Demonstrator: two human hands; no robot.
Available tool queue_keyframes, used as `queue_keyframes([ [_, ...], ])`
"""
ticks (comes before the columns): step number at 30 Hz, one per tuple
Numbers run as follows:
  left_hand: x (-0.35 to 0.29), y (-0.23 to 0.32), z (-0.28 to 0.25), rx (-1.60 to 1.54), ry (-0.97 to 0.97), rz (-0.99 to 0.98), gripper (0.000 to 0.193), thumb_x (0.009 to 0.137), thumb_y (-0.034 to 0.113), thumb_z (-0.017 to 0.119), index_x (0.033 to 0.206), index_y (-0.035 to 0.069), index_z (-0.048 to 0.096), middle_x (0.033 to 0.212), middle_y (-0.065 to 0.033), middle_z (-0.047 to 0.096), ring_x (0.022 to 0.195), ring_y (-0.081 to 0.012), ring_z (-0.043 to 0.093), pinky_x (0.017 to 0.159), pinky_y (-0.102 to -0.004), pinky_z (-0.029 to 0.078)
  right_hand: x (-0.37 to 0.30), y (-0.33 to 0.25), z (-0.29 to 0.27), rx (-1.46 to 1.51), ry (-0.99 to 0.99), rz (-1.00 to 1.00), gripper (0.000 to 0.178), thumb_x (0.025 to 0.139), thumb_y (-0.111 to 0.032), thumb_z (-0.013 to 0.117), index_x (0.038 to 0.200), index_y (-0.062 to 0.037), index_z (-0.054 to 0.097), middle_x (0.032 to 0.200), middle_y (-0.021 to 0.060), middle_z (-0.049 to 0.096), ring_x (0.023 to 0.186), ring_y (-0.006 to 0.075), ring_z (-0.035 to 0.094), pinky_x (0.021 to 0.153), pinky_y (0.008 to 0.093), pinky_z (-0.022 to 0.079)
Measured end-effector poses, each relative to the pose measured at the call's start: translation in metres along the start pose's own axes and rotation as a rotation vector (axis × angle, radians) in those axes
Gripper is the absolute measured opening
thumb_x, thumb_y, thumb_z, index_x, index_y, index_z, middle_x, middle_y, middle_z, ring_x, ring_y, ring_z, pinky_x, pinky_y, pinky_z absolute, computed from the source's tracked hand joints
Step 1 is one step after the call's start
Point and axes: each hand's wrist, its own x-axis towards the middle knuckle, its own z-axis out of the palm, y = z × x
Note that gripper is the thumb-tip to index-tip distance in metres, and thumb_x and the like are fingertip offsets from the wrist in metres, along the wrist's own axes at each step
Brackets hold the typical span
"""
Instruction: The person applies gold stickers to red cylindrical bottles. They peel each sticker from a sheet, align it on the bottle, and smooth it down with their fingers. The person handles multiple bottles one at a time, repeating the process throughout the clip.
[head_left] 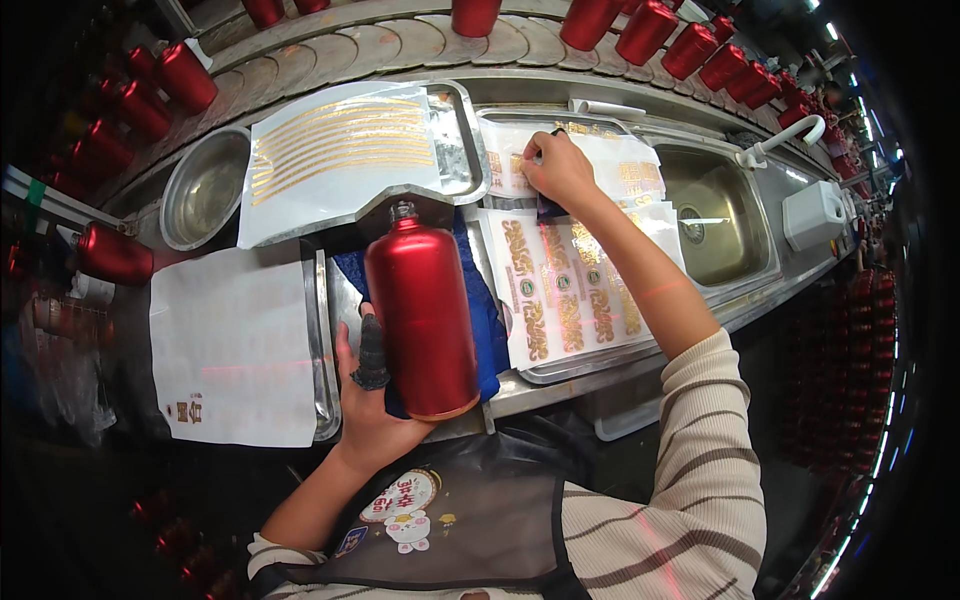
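Observation:
A glossy red bottle [422, 320] with a narrow neck stands nearly upright in front of me. My left hand [375, 405] holds it low on its left side, a dark covering around one finger. Farther off to the right, my right hand [560, 168] is closed in a pinch over a white sheet of gold decals [635, 178]. What its fingertips hold, if anything, is too small to make out; something dark shows beside them. Nearer lies another decal sheet [570, 285] with ornate gold patterns and small green round marks. Behind the bottle is a blue cloth [485, 330].
A sheet with gold stripes [340, 150] lies over a metal tray [462, 140], beside a round metal bowl [205, 190]. A mostly blank sheet [235, 345] is at left. The sink [715, 215], faucet [785, 140] and white jug [815, 215] are at right. Red bottles line the far conveyor [370, 45].

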Motion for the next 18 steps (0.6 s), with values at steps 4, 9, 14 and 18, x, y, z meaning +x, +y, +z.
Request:
queue_keyframes([
  [4,-0.005,-0.004,-0.001,-0.110,0.013,-0.063,0.115,0.069,0.041,0.090,0.155,0.000,0.026,0.150,-0.0200,0.046,0.146,-0.0338,0.036,0.119,-0.0578,0.013,0.014,0.006,0.000,0.094,-0.057,-0.044,0.020,0.077,-0.021,0.072,0.088,-0.0045,0.068,0.087,0.0160,0.070,0.085,0.0320,0.069,0.075,0.0405,0.052],
  [9,0.003,-0.005,-0.007,-0.106,-0.097,-0.103,0.092,0.074,0.045,0.085,0.147,0.006,0.046,0.155,-0.0193,0.038,0.149,-0.0369,0.028,0.118,-0.0599,0.009,0.005,0.026,-0.020,0.191,0.131,-0.173,0.015,0.081,-0.015,0.069,0.090,-0.0024,0.068,0.082,0.0125,0.070,0.078,0.0242,0.068,0.073,0.0343,0.052],
  [14,-0.012,-0.025,0.004,-0.064,-0.066,-0.020,0.102,0.075,0.046,0.084,0.152,0.002,0.034,0.154,-0.0191,0.038,0.142,-0.0364,0.038,0.117,-0.0649,0.002,-0.070,-0.023,-0.089,0.507,0.138,-0.254,0.009,0.089,-0.005,0.068,0.095,0.0001,0.066,0.089,0.0020,0.068,0.080,0.0083,0.061,0.075,0.0230,0.048],
  [18,-0.014,-0.025,0.001,-0.067,-0.037,-0.010,0.105,0.075,0.046,0.084,0.153,0.001,0.030,0.151,-0.0171,0.043,0.138,-0.0338,0.045,0.117,-0.0636,0.001,-0.132,-0.088,-0.131,0.711,-0.093,-0.133,0.013,0.089,0.000,0.069,0.102,0.0017,0.065,0.093,0.0013,0.066,0.086,0.0056,0.060,0.077,0.0196,0.048],
])
